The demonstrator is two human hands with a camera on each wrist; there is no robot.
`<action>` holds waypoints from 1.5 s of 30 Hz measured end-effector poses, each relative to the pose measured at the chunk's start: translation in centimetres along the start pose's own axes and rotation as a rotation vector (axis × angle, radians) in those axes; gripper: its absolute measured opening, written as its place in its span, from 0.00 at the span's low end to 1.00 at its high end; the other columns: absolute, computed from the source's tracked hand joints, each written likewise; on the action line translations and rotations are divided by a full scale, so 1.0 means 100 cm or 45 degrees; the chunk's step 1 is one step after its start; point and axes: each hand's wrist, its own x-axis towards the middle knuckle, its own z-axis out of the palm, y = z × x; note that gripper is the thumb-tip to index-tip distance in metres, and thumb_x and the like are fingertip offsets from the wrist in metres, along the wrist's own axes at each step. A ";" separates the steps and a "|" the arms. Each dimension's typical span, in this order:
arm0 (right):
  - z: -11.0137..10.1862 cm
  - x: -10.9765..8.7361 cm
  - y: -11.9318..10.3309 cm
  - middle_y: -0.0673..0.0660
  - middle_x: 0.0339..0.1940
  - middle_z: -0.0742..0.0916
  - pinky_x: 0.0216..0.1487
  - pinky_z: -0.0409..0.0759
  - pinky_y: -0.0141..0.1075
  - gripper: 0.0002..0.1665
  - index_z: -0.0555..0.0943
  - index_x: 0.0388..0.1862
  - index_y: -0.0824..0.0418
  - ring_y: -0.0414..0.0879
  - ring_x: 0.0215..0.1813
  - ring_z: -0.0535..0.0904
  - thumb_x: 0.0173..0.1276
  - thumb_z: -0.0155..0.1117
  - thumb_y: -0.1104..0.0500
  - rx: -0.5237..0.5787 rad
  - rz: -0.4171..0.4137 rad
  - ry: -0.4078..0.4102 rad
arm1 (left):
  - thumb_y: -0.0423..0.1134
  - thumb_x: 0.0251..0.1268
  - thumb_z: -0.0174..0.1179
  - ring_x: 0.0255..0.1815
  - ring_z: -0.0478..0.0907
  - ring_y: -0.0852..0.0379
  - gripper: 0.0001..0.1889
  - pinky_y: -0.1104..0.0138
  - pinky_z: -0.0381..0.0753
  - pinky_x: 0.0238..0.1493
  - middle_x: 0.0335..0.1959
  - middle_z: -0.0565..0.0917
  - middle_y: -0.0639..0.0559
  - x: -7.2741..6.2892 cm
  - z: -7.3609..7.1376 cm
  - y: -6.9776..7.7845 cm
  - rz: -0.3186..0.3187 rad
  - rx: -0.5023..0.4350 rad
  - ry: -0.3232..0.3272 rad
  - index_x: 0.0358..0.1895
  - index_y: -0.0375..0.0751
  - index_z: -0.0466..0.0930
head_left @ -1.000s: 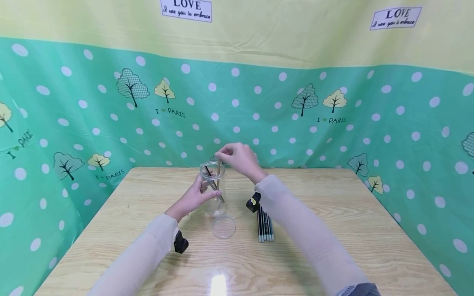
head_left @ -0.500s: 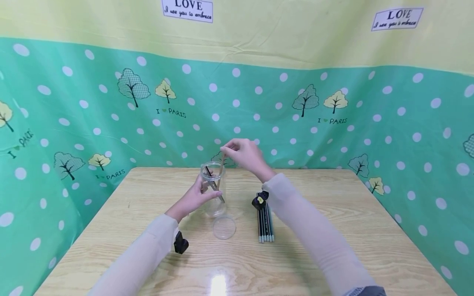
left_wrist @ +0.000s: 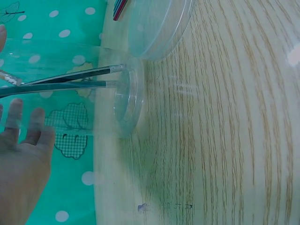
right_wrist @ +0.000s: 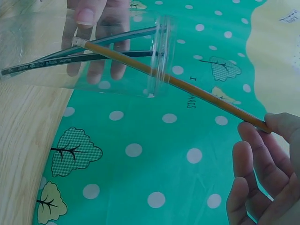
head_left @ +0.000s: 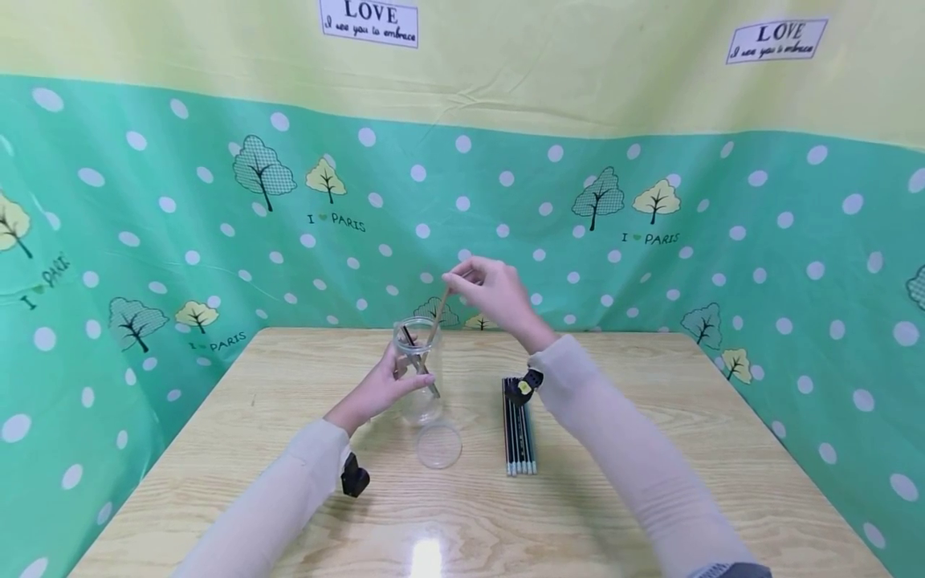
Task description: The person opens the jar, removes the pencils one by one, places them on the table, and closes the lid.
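My left hand (head_left: 383,388) grips a clear jar (head_left: 421,413), its thumb across the near side and its fingers behind the wall. Between the thumb and fingertips of my right hand (head_left: 495,295), the end of an orange-yellow pencil (right_wrist: 201,93) is pinched. This pencil slants through the jar's mouth, its eraser end inside. Two dark pencils (right_wrist: 61,60) lean crosswise within the jar, seen through its wall in both wrist views. In front of the jar, a round clear lid (head_left: 438,446) lies on the table.
Several dark pencils (head_left: 519,441) with pale eraser ends lie side by side on the wooden table (head_left: 614,449), right of the lid and partly behind the right wrist camera (head_left: 523,388). A green dotted cloth (head_left: 491,209) hangs behind the table.
My right hand has moved up and to the right, drawing the orange-yellow pencil farther out of the jar and tilting it more. The left hand and jar stay in place.
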 end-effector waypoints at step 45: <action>-0.073 -0.012 -0.002 0.54 0.38 0.90 0.41 0.84 0.40 0.19 0.83 0.47 0.59 0.51 0.33 0.84 0.72 0.66 0.45 0.264 -0.151 0.306 | 0.46 0.67 0.68 0.77 0.55 0.36 0.47 0.34 0.55 0.69 0.79 0.54 0.39 0.000 0.000 -0.002 0.006 -0.011 -0.006 0.79 0.66 0.43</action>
